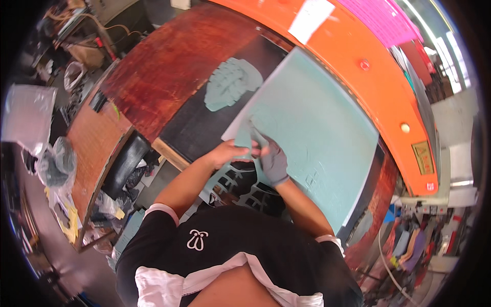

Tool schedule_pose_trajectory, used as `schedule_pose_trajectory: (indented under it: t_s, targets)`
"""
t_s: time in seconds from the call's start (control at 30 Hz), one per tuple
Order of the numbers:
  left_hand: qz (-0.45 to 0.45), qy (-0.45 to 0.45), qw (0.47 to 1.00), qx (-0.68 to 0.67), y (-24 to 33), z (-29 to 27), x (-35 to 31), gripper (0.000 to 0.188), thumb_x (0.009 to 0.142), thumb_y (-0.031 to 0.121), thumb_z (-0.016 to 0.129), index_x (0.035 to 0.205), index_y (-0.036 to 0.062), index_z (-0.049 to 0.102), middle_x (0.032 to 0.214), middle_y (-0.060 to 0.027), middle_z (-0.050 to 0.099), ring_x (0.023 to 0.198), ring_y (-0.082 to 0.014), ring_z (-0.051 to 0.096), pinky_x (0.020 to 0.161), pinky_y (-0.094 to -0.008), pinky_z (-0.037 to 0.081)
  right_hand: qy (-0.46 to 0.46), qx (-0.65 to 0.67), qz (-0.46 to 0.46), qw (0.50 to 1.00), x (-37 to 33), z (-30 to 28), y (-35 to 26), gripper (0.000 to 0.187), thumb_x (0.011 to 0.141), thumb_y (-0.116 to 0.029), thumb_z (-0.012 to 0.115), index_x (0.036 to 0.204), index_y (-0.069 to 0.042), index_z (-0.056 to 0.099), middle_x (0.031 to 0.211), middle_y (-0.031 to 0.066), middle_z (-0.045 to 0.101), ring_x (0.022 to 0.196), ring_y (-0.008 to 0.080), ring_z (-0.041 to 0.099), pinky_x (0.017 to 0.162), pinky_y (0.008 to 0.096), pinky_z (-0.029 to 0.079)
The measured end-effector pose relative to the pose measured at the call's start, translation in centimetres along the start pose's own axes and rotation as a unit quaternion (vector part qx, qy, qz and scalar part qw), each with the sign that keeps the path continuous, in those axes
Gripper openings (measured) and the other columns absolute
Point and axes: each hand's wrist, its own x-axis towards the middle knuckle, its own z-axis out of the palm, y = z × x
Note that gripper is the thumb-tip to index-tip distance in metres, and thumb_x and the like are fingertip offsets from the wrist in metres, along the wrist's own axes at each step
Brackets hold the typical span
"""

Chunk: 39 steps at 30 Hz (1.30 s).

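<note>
My bare left hand is closed on a small pale green cut piece, in front of my chest. My right hand, in a grey glove, is beside it with fingers bent in at the same piece. Some of its fingertips are hidden. A large pale green sheet lies under and to the right of my hands. Between my forearms, the sheet's near-left part is a web of cut-out openings over black. Beyond my left hand, a heap of pale green cut pieces rests on a black board.
An orange machine beam curves across the far and right side, with a pink basket above. The worn red-brown table spreads to the left. Plastic bags and a lower wooden table stand farther left.
</note>
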Motion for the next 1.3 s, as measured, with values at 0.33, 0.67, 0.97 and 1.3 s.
schedule_pose_trajectory:
  t_s: [0.33,0.67,0.97,1.3]
  targets:
    - [-0.053,0.024,0.998,0.032,1.2,0.4,-0.2,0.040,0.089,0.011,0.054,0.127,0.0006,0.047,0.119,-0.0162,0.059,0.107,-0.0273,0.059,0.093,-0.0392,0.048,0.031,0.048,0.008,0.998,1.5,-0.2,1.2,0.039,0.091,-0.039,0.053,0.102,-0.002,0.061,0.089,0.0155,0.064,0.080,0.0278,0.061,0.075,0.0364,0.047]
    - [0.000,0.061,0.954,0.293,0.7,-1.1,-0.6,0.025,0.091,0.006,0.048,0.114,-0.0031,0.053,0.101,-0.0120,0.061,0.090,-0.0186,0.063,0.068,-0.0324,0.056,0.280,0.216,0.259,0.899,15.2,-15.9,6.0,0.028,0.088,-0.030,0.056,0.089,-0.002,0.058,0.076,0.0074,0.057,0.070,0.0191,0.057,0.062,0.0353,0.050]
    - [-0.016,0.098,0.951,0.294,0.7,-1.8,-0.4,0.023,0.089,0.007,0.051,0.109,-0.0035,0.054,0.090,-0.0106,0.066,0.076,-0.0176,0.063,0.063,-0.0302,0.054,0.356,0.157,0.175,0.904,20.6,-25.3,1.4,0.037,0.086,-0.034,0.053,0.094,0.001,0.062,0.080,0.0088,0.063,0.072,0.0187,0.059,0.065,0.0347,0.046]
    - [0.164,0.290,0.714,0.616,1.7,3.2,-3.3,0.037,0.083,0.014,0.060,0.116,0.0004,0.051,0.104,-0.0186,0.061,0.092,-0.0317,0.061,0.080,-0.0441,0.049,0.072,-0.199,0.189,0.959,-0.6,-17.4,0.2,0.042,0.092,-0.046,0.050,0.100,-0.007,0.064,0.092,0.0171,0.062,0.083,0.0299,0.061,0.071,0.0392,0.047]
